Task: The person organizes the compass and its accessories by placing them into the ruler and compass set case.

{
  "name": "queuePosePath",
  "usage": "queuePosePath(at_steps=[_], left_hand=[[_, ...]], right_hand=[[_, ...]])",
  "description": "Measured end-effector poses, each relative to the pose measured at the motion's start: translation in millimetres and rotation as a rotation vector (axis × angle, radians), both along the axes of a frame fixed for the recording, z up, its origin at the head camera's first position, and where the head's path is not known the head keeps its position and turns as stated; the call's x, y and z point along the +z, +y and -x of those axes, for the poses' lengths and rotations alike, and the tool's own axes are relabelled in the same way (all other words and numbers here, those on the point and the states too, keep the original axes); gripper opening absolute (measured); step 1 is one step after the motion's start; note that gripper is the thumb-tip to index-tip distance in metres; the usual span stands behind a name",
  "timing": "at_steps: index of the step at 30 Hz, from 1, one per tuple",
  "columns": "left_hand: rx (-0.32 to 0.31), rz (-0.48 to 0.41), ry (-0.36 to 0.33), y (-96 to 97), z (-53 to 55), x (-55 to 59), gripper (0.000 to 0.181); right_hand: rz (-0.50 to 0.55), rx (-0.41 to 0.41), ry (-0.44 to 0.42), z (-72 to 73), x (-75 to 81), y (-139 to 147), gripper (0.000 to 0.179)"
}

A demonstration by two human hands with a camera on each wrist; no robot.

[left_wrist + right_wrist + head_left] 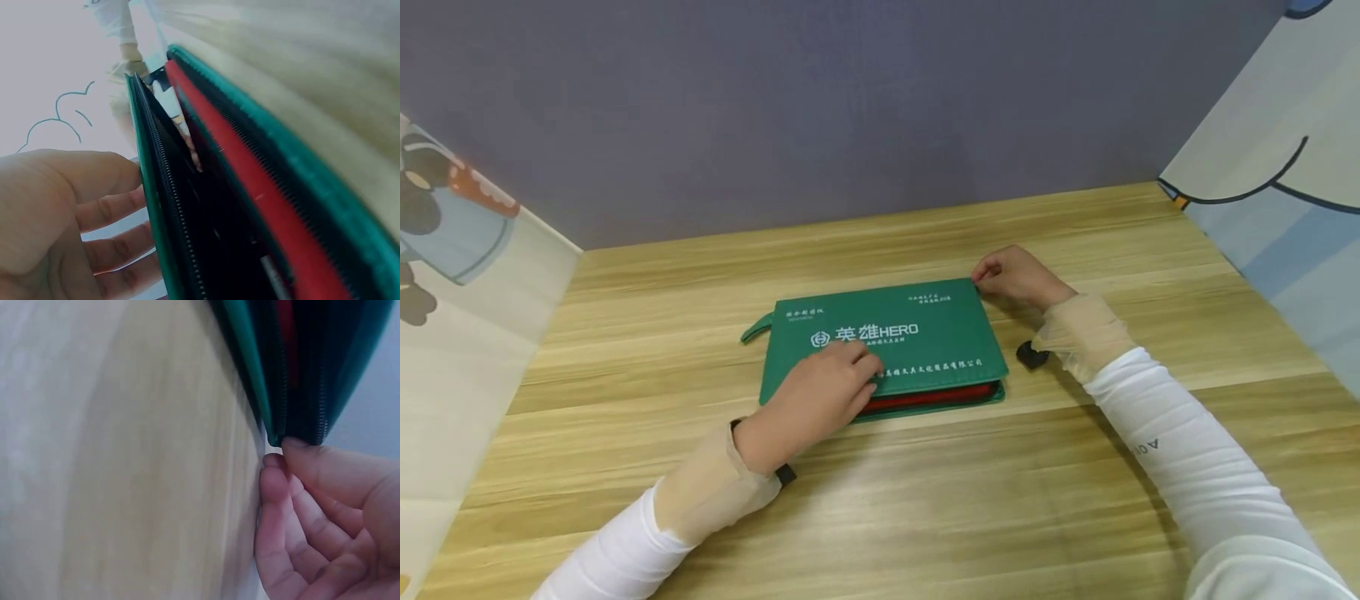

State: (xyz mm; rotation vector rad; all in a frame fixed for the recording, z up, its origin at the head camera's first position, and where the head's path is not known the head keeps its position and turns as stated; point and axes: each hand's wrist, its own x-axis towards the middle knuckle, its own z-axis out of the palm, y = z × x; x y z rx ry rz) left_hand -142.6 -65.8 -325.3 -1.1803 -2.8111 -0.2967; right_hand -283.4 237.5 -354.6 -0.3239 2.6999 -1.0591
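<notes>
A green zip case [940,333] with white lettering lies flat on the table, its front edge gaping. Red and black inside parts [244,169] and rows of black zip teeth [170,172] show through the gap in the left wrist view. My left hand [820,392] rests on the front of the top cover; its thumb and fingertips touch the cover's outer face. At the far right corner, my right hand [1018,279] pinches the end of the zip between thumb and forefinger [273,484]. Whether a zip pull is in that pinch cannot be told.
A green strap [756,327] sticks out from the case's left end. The wood-grain table [940,500] meets a grey-purple panel [850,117] at the back. Printed cartoon panels stand at the left [475,233] and right [1285,183].
</notes>
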Motion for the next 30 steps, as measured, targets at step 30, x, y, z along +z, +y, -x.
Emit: queuePosePath(at_steps=[30], left_hand=[[0.133, 0.093, -0.098, 17.4, -5.7, -18.2, 0.035]], right_hand=[[-0.014, 0.101, 0.009, 1.5, 4.2, 11.4, 0.008]])
